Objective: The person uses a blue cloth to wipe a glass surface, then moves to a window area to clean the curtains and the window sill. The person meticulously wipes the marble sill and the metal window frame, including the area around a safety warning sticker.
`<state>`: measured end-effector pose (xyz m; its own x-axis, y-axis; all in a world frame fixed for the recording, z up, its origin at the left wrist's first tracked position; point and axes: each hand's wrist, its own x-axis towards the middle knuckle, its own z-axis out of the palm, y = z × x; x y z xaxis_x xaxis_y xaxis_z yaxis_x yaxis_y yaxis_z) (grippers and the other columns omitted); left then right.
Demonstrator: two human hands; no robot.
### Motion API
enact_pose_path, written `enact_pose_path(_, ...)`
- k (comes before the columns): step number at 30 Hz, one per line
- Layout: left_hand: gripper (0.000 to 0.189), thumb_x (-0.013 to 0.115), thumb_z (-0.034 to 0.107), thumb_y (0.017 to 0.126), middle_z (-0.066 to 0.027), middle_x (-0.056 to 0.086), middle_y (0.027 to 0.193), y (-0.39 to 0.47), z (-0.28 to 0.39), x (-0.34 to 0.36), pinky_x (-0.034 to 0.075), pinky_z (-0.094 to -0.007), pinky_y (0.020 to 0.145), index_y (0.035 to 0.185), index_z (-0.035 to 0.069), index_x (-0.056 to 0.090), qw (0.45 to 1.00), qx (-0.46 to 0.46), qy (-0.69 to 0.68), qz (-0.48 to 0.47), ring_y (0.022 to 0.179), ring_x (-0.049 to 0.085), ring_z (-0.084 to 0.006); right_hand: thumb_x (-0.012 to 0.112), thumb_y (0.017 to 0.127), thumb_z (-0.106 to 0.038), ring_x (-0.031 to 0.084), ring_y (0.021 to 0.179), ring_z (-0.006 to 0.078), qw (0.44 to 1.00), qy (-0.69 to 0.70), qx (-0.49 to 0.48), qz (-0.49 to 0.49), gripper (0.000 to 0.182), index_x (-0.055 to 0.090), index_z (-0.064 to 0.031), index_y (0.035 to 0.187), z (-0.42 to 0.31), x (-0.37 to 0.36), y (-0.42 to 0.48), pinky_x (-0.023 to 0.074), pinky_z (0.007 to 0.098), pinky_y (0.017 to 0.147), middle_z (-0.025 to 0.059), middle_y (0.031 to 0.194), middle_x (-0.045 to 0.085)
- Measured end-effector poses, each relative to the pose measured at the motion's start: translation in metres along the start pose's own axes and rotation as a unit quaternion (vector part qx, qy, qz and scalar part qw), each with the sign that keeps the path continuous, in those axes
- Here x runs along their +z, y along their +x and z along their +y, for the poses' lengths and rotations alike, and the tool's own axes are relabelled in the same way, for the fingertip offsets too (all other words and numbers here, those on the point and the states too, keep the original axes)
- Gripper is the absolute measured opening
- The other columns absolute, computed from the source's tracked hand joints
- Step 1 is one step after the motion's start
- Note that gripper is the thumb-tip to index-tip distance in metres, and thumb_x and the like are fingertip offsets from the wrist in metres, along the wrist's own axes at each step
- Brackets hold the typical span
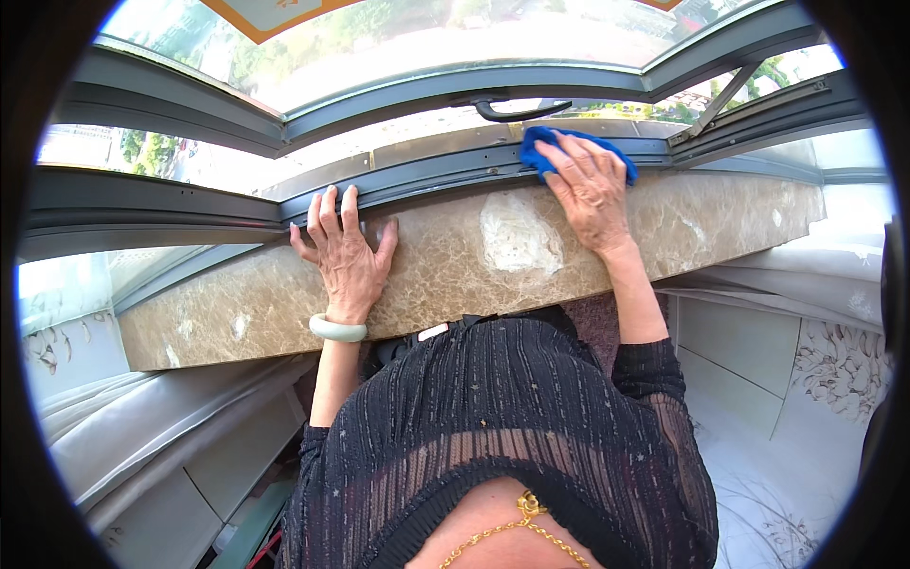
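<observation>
My right hand (pixel 589 188) presses a blue cloth (pixel 537 153) against the lower window frame (pixel 441 173), towards its right end. The cloth is bunched under the fingers and hangs over both sides of the rail. Further left, my left hand (pixel 345 249) rests with spread fingers, its fingertips on the frame's inner edge and its palm over the brown marbled stone sill (pixel 434 249). It holds nothing, and a pale bangle (pixel 338 328) circles the wrist. Just above the cloth is the dark handle (pixel 522 114) of the outward-opened window sash (pixel 455 82).
A metal stay arm (pixel 721 103) joins the sash to the frame at the right. Pale curtains (pixel 163 427) hang below the sill on both sides. A white patch (pixel 519 235) marks the stone between the hands. Trees and ground show outside.
</observation>
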<state>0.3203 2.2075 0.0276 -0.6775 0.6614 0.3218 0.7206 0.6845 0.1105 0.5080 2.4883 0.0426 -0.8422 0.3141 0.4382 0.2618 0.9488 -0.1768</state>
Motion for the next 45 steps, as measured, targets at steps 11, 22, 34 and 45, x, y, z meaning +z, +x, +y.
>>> enact_pose_path(11, 0.058, 0.074, 0.042, 0.081, -0.0091, 0.046, 0.143, 0.023, 0.037, -0.007, 0.003, -0.0626, 0.113, 0.13, 0.015, 0.059, 0.997, 0.019, -0.069, 0.038, 0.143, 0.027, -0.0319, 0.06, 0.096, -0.022, 0.055, 0.104, 0.0233, 0.997, 0.069, 0.022, 0.0, 0.015, 0.064, -0.0124, 0.107, -0.01, 0.008, 0.02, 0.0349, 0.0393, 0.091, 0.0053, 0.109, 0.062)
enact_pose_path(22, 0.04, 0.066, 0.016, 0.09, -0.015, 0.059, 0.121, 0.099, 0.12, -0.006, 0.052, -0.0408, 0.083, 0.128, 0.006, 0.058, 0.948, 0.144, -0.273, 0.074, 0.097, 0.063, -0.0326, 0.063, 0.093, -0.029, 0.052, 0.115, 0.0232, 1.0, -0.007, -0.002, -0.007, 0.032, 0.063, -0.0222, 0.124, -0.028, -0.001, 0.016, 0.0356, 0.044, 0.099, 0.0019, 0.125, 0.059)
enact_pose_path(34, 0.037, 0.052, -0.005, 0.088, -0.0257, 0.049, 0.117, 0.1, 0.115, 0.021, 0.052, -0.0448, 0.085, 0.124, -0.003, 0.049, 0.85, 0.049, -0.525, 0.027, 0.098, 0.06, -0.0397, 0.063, 0.093, -0.012, 0.055, 0.105, 0.0264, 0.984, 0.066, -0.019, 0.163, 0.025, 0.058, -0.0103, 0.117, -0.055, -0.011, 0.088, 0.0406, 0.041, 0.092, 0.0094, 0.112, 0.058)
enact_pose_path(45, 0.019, 0.049, -0.006, 0.093, -0.0125, 0.067, 0.101, 0.108, 0.105, 0.043, 0.055, -0.0322, 0.082, 0.111, 0.0, 0.055, 0.793, -0.042, -0.599, -0.098, 0.09, 0.069, -0.0203, 0.078, 0.078, -0.027, 0.061, 0.094, 0.0213, 0.991, -0.025, -0.093, -0.089, 0.044, 0.061, -0.0166, 0.118, 0.008, -0.03, 0.1, 0.0436, 0.0357, 0.082, 0.002, 0.101, 0.066)
